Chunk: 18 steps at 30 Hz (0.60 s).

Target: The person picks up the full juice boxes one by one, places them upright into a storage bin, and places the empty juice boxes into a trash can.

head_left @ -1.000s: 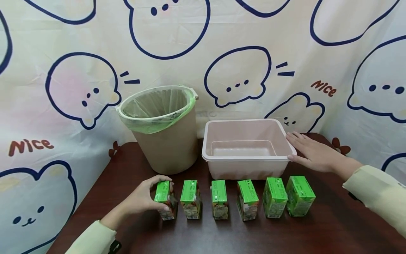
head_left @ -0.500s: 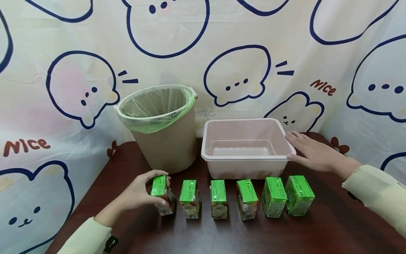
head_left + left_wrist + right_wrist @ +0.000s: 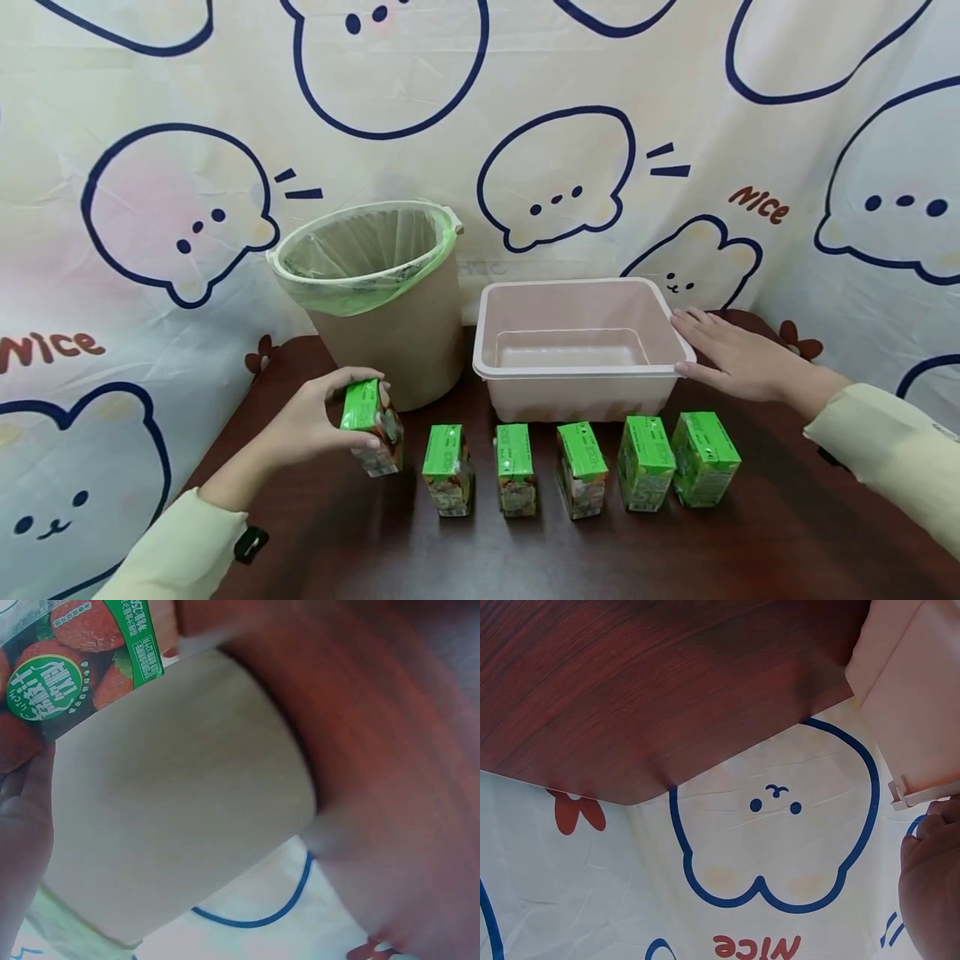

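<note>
My left hand [image 3: 311, 421] grips a green-topped juice box [image 3: 377, 433] between thumb and fingers, held up off the table in front of the bin. Strawberries are printed on the side of this juice box [image 3: 82, 656] in the left wrist view. My right hand [image 3: 731, 354] rests with straight fingers on the right rim of a pale pink plastic tub [image 3: 585, 396]. Inside the tub only its bare floor shows. In the right wrist view the fingers of the right hand [image 3: 934, 877] touch the tub's rim.
A beige waste bin [image 3: 397, 350] lined with a green bag stands left of the tub. Several more juice boxes stand in a row in front, from one near the left [image 3: 447, 471] to one at the right [image 3: 705, 458]. A printed cloth hangs behind the dark wooden table [image 3: 480, 558].
My left hand has lifted the leftmost juice box off the table, moving it up and slightly left. The right hand stays on the tub's rim.
</note>
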Motion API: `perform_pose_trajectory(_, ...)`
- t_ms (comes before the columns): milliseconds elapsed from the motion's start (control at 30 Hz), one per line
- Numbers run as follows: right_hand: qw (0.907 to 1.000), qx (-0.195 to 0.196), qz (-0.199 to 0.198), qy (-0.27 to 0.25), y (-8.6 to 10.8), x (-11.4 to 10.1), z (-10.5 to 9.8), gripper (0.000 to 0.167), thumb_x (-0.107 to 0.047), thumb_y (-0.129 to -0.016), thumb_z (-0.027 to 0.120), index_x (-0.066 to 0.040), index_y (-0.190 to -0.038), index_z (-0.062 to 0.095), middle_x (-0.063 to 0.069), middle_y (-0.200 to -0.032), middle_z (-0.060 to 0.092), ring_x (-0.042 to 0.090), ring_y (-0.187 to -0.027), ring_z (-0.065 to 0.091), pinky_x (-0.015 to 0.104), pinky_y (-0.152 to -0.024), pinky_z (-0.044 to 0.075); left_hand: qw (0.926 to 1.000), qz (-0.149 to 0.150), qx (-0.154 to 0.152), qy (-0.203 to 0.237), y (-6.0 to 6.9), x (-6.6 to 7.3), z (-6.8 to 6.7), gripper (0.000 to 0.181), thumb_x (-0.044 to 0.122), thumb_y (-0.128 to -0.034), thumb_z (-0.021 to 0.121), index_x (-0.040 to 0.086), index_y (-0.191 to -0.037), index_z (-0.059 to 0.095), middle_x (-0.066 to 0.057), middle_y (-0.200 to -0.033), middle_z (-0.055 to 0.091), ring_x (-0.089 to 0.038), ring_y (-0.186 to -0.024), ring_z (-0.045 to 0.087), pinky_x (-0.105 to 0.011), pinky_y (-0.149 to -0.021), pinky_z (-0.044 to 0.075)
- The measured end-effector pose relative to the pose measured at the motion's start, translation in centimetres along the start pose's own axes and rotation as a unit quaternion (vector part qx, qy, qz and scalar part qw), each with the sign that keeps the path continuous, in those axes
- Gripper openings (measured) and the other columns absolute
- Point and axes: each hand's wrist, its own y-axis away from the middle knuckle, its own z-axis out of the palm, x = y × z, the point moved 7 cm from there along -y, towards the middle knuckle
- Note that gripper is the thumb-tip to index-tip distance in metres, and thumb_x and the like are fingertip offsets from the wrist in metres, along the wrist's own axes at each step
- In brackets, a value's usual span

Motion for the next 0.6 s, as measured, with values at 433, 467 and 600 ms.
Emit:
perform_pose_trajectory(433, 1.0000, -0.002, 0.003, 0.006, 0.1, -0.1, -0.1, 0.081, -0.055, -0.097, 0.047, -0.005, -0.155, 0.020, 0.024, -0.156, 0.020, 0.046, -0.141, 0.020, 0.066, -0.106, 0.023, 0.9988, 0.046, 0.011, -0.008, -3.0, 4.2, -2.1, 0.069, 0.007, -0.0678, 0.089, 0.004, -0.129, 0.057, -0.006, -0.114, 0.064, -0.013, -0.085, 0.059, -0.026, -0.066, 0.053)
perform_pose_trajectory(467, 1.0000, -0.001, 0.003, 0.004, 0.1, -0.1, -0.1, 0.081, -0.055, -0.097, 0.047, -0.005, -0.154, 0.020, 0.024, -0.157, 0.020, 0.046, -0.141, 0.019, 0.065, -0.107, 0.023, 0.9988, 0.048, 0.009, -0.005, -3.3, 4.5, -2.2, 0.069, 0.007, -0.0678, 0.089, 0.004, -0.129, 0.057, -0.005, -0.114, 0.064, -0.013, -0.085, 0.060, -0.026, -0.066, 0.053)
perform_pose_trajectory(600, 1.0000, -0.001, 0.000, 0.001, 0.1, -0.3, -0.2, 0.081, -0.055, -0.096, 0.048, -0.004, -0.154, 0.021, 0.024, -0.157, 0.020, 0.045, -0.141, 0.019, 0.065, -0.107, 0.023, 0.9982, 0.060, -0.003, 0.004, -4.6, 5.9, -2.1, 0.070, 0.007, -0.0682, 0.089, 0.004, -0.130, 0.056, -0.004, -0.116, 0.063, -0.014, -0.090, 0.061, -0.026, -0.072, 0.054)
